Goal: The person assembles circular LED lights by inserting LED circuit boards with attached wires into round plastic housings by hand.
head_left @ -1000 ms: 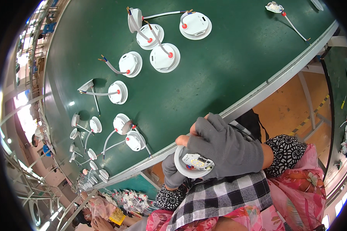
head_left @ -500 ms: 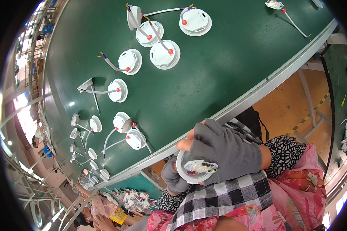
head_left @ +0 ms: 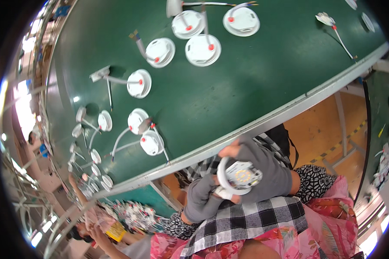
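Observation:
Over my lap, in front of the table edge, a round white downlight (head_left: 222,173) is held with its open side up. Its circuit board (head_left: 243,174) with a ring of yellowish LEDs shows inside the rim, looking slightly tilted. My right hand (head_left: 266,166), in a grey fingerless glove, curls round the right side of the light, thumb toward the table. From the lower left my left hand (head_left: 202,196), gloved alike, grips the near side of the rim. Something white, perhaps a finger wrapping, is by its fingertips. The light's back and cable are hidden.
Several white downlights (head_left: 203,51) with cables lie on the green table (head_left: 246,82). A loose circuit board with a cable (head_left: 325,19) lies far right. A metal edge strip (head_left: 285,117) borders the table. At the lower left sit a co-worker (head_left: 103,224) and a heap of white parts (head_left: 136,216).
Both hands have moved slightly right with the downlight. Its circuit board now faces up more fully, where before it stood tilted. The table has shifted in view as the head turned.

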A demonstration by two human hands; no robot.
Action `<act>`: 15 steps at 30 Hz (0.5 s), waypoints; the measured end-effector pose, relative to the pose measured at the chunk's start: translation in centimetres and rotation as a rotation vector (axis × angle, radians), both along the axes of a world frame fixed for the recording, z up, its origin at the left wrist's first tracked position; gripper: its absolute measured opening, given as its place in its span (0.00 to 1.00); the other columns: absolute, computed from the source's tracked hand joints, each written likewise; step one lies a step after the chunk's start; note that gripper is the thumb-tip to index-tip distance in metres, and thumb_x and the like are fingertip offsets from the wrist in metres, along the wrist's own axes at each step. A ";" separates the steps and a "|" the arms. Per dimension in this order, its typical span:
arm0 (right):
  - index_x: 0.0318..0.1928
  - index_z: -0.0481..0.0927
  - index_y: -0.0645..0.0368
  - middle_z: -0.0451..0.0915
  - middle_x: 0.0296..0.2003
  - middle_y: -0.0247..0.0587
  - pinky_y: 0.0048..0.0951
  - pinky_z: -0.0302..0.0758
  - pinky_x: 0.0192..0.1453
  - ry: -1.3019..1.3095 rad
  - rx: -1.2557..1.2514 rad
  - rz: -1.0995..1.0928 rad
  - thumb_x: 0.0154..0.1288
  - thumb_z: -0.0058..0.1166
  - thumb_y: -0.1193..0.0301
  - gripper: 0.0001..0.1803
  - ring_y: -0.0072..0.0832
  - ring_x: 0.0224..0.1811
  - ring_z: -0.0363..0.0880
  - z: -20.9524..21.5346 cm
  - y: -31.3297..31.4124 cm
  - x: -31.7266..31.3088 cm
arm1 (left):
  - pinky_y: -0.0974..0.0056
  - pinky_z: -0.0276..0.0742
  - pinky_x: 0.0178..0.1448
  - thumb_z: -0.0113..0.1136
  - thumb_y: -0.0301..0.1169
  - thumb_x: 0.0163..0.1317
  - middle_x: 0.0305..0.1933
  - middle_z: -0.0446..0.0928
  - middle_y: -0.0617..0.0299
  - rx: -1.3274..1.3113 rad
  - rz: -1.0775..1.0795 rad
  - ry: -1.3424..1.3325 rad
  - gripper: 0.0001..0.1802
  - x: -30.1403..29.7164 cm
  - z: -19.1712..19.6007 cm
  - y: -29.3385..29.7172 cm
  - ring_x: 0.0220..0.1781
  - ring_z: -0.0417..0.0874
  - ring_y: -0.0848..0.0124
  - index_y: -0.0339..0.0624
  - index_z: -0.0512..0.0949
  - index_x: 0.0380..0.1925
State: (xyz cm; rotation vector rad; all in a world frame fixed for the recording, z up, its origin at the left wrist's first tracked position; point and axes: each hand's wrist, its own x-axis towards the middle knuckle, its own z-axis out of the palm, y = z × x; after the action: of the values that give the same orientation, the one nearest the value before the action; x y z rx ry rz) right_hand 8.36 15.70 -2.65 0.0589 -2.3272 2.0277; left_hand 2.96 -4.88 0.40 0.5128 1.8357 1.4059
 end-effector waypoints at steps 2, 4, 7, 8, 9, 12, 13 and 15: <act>0.60 0.68 0.60 0.68 0.44 0.44 0.33 0.75 0.49 -0.129 -0.153 -0.030 0.54 0.72 0.55 0.39 0.36 0.44 0.76 0.6 -0.1 0.9 | 0.65 0.77 0.38 0.59 0.26 0.64 0.35 0.81 0.57 -0.019 -0.110 -0.041 0.10 -0.4 1.3 0.4 0.34 0.85 0.66 0.38 0.76 0.45; 0.60 0.70 0.60 0.72 0.47 0.37 0.28 0.74 0.52 -0.345 -0.545 -0.051 0.54 0.71 0.62 0.36 0.23 0.49 0.75 0.6 -1.5 2.0 | 0.65 0.77 0.38 0.58 0.25 0.65 0.35 0.81 0.56 -0.014 -0.055 -0.005 0.09 0.6 1.5 0.4 0.33 0.84 0.67 0.37 0.76 0.45; 0.60 0.72 0.59 0.75 0.51 0.31 0.23 0.71 0.58 -0.501 -0.991 -0.079 0.58 0.67 0.67 0.30 0.17 0.53 0.73 -4.9 -4.3 5.4 | 0.66 0.77 0.38 0.56 0.22 0.65 0.35 0.80 0.56 -0.030 -0.053 -0.055 0.08 0.9 1.6 1.3 0.34 0.83 0.70 0.35 0.76 0.44; 0.60 0.72 0.60 0.76 0.51 0.30 0.23 0.71 0.58 -0.570 -1.009 -0.050 0.59 0.67 0.67 0.30 0.17 0.53 0.74 -5.4 -4.3 5.3 | 0.67 0.77 0.39 0.56 0.22 0.65 0.35 0.81 0.56 0.011 -0.010 -0.128 0.08 1.2 1.1 1.2 0.34 0.83 0.70 0.35 0.76 0.44; 0.61 0.72 0.60 0.76 0.50 0.30 0.23 0.71 0.59 -0.639 -1.027 -0.024 0.60 0.66 0.67 0.30 0.17 0.52 0.74 -5.8 -4.4 5.2 | 0.67 0.77 0.39 0.57 0.21 0.65 0.36 0.81 0.56 0.054 0.031 -0.201 0.08 1.6 0.6 1.2 0.34 0.84 0.70 0.35 0.76 0.44; 0.61 0.71 0.62 0.77 0.47 0.32 0.22 0.75 0.50 -0.754 -1.061 -0.069 0.58 0.67 0.66 0.32 0.18 0.48 0.77 -7.8 -4.9 5.9 | 0.67 0.78 0.37 0.57 0.22 0.66 0.34 0.81 0.56 0.054 0.124 -0.191 0.08 2.8 -0.3 1.2 0.32 0.84 0.69 0.35 0.76 0.44; 0.61 0.71 0.62 0.77 0.47 0.32 0.22 0.75 0.50 -0.762 -1.050 -0.062 0.58 0.67 0.66 0.32 0.18 0.48 0.77 -8.1 -4.9 6.1 | 0.67 0.78 0.37 0.57 0.23 0.66 0.33 0.81 0.56 0.048 0.159 -0.164 0.08 3.0 -0.6 1.2 0.31 0.84 0.68 0.35 0.76 0.44; 0.62 0.71 0.63 0.78 0.45 0.34 0.20 0.75 0.40 -0.569 -1.128 -0.077 0.57 0.68 0.64 0.34 0.18 0.42 0.77 -8.1 -4.9 6.4 | 0.67 0.78 0.37 0.57 0.23 0.66 0.33 0.82 0.56 0.032 0.137 -0.152 0.08 3.2 -1.0 0.7 0.31 0.84 0.68 0.35 0.75 0.45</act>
State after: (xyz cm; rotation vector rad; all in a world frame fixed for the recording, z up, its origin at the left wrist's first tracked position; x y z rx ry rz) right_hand 14.74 10.80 -10.78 -0.6957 -0.9343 3.2288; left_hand 6.20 -4.22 -0.61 0.2913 1.7558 1.5244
